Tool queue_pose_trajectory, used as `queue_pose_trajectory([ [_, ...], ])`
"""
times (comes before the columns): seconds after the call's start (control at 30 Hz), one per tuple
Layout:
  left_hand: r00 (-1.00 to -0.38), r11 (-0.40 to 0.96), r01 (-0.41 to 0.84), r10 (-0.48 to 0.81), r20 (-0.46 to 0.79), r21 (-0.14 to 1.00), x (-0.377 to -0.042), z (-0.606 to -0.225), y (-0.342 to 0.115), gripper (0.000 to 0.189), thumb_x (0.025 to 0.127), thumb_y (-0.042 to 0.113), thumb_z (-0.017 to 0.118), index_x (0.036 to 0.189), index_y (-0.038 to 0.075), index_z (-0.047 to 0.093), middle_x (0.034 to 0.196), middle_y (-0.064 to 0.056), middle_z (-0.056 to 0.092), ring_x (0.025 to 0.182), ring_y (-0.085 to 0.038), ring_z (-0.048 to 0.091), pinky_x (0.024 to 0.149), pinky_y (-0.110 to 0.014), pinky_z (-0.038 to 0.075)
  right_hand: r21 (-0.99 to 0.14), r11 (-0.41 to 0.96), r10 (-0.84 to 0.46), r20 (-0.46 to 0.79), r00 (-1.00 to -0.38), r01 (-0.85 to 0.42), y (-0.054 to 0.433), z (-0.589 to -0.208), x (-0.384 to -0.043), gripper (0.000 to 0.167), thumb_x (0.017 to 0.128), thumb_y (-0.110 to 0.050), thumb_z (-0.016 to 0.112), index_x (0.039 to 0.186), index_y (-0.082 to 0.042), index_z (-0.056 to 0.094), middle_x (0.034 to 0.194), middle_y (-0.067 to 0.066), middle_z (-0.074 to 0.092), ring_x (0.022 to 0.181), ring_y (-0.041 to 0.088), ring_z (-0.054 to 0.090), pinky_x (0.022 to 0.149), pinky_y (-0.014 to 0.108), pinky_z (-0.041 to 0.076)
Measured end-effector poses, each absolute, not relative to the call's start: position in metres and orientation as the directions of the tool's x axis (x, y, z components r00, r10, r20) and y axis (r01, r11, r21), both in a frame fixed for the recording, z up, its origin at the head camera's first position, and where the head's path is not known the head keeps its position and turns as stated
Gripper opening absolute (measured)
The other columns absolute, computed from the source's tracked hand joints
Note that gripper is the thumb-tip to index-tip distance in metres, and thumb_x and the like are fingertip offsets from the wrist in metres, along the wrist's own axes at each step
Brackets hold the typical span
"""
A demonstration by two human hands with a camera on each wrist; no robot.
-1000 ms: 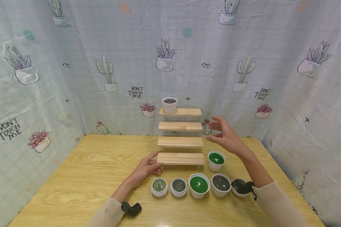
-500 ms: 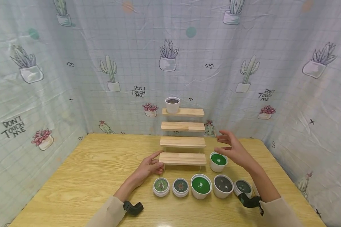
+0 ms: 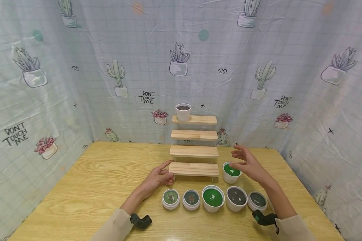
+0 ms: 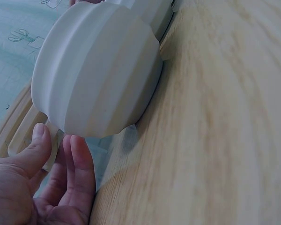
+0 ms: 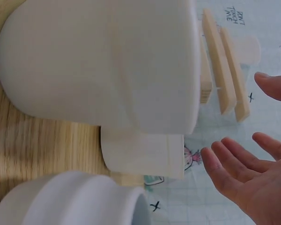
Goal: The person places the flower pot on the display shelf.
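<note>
A four-step wooden display stand [image 3: 194,169] stands mid-table. My left hand [image 3: 157,179] holds the left end of its lowest step, index finger stretched along the back corner and thumb at the front. In the left wrist view, a ribbed white pot [image 4: 98,70] partly covers that grip. Over a white pot with a green top [image 3: 230,176], right of the stand, hovers my right hand [image 3: 249,166]. Its fingers are spread and relaxed, with nothing between them; the thumb overlaps the pot's rim in the head view. Another white pot, dark-topped [image 3: 183,112], sits at the top step's left end.
In front of the stand runs a row of white pots: a mottled green one [image 3: 170,199], a dark one with a reddish centre [image 3: 191,199], a larger green one [image 3: 213,198], a dark speckled one [image 3: 236,198] and a small dark one [image 3: 257,201]. A printed curtain [image 3: 144,67] surrounds the table.
My right hand has come down from beside the upper steps to the green-topped pot. The left hand stays at the lowest step. The head view has shifted slightly.
</note>
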State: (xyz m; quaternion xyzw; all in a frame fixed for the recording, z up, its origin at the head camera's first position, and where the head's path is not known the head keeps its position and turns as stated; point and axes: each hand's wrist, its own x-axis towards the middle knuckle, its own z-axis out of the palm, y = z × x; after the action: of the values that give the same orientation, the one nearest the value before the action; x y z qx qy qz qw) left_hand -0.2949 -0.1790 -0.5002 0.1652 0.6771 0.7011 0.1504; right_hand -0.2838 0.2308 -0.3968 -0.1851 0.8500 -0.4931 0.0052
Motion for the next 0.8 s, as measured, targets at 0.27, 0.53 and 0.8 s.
queue_pose_trajectory([
  [0.27,-0.901,-0.038,0.008,0.433,0.024,0.999,-0.294,-0.500,-0.179,0.073,0.103,0.019,0.065,0.165,0.018,0.026,0.098,-0.004,0.071,0.086,-0.013,0.069,0.082,-0.029,0.063,-0.840,0.456,-0.328,0.148,-0.933,-0.294,0.235,-0.402,-0.285,0.078,0.100,-0.021,0.070,0.160,-0.002,0.023,0.157,0.034,0.037,0.145,0.053,0.039,0.114,0.067,0.041],
  [0.53,-0.906,-0.031,0.015,0.423,0.027,0.999,-0.294,-0.497,-0.180,0.073,0.104,0.020,0.064,0.165,0.016,0.025,0.096,-0.002,0.072,0.085,-0.012,0.069,0.082,-0.028,0.062,-0.840,0.461,-0.325,0.141,-0.935,-0.287,0.238,-0.408,-0.290,0.078,0.099,-0.019,0.071,0.159,-0.001,0.024,0.156,0.033,0.038,0.144,0.053,0.038,0.116,0.066,0.038],
  [0.8,-0.905,-0.041,0.009,0.424,0.026,0.999,-0.296,-0.499,-0.179,0.071,0.104,0.017,0.064,0.165,0.016,0.027,0.095,-0.002,0.072,0.083,-0.011,0.069,0.081,-0.028,0.062,-0.835,0.479,-0.309,0.127,-0.943,-0.270,0.239,-0.417,-0.294,0.075,0.098,-0.016,0.071,0.156,0.002,0.028,0.156,0.033,0.038,0.145,0.054,0.037,0.120,0.065,0.034],
])
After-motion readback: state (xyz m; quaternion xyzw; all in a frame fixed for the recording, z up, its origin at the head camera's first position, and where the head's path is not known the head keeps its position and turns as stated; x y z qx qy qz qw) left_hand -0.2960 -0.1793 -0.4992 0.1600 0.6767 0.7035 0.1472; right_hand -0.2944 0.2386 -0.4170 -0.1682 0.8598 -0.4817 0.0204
